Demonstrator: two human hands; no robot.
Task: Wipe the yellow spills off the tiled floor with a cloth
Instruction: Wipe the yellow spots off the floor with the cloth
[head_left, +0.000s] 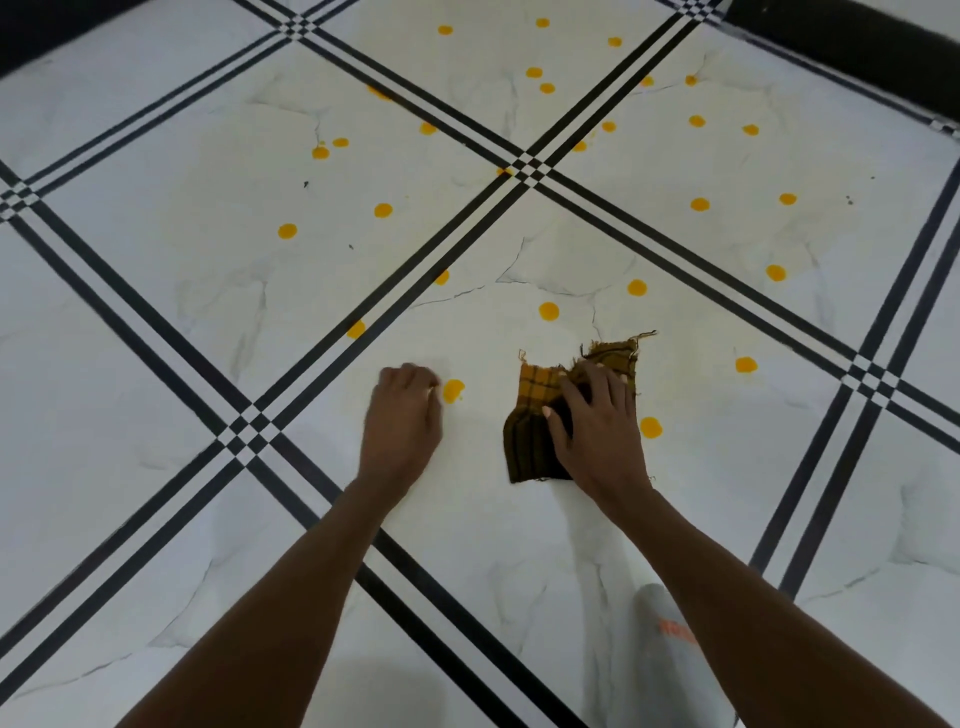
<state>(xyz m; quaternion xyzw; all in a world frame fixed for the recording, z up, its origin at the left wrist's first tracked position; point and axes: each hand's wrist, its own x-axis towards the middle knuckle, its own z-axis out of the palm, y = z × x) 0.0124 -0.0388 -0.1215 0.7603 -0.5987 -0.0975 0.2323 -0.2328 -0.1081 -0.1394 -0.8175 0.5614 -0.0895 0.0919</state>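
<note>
A yellow and brown checked cloth (535, 415) with frayed edges lies flat on the white marble-look tiled floor (156, 364). My right hand (597, 426) presses down on the cloth with fingers spread. My left hand (402, 415) rests on the bare floor to the left, fingers curled, holding nothing. A yellow spill (453, 391) sits just right of my left fingertips. Another spot (650, 427) lies just right of my right hand. Several more yellow spots, such as one ahead of the cloth (548, 312), dot the tiles farther out.
Black triple-line bands (530, 169) cross the floor diagonally. A dark wall base (852, 57) runs along the far right, another dark edge at the far left corner. A grey sock with orange lettering (670, 639) shows under my right forearm.
</note>
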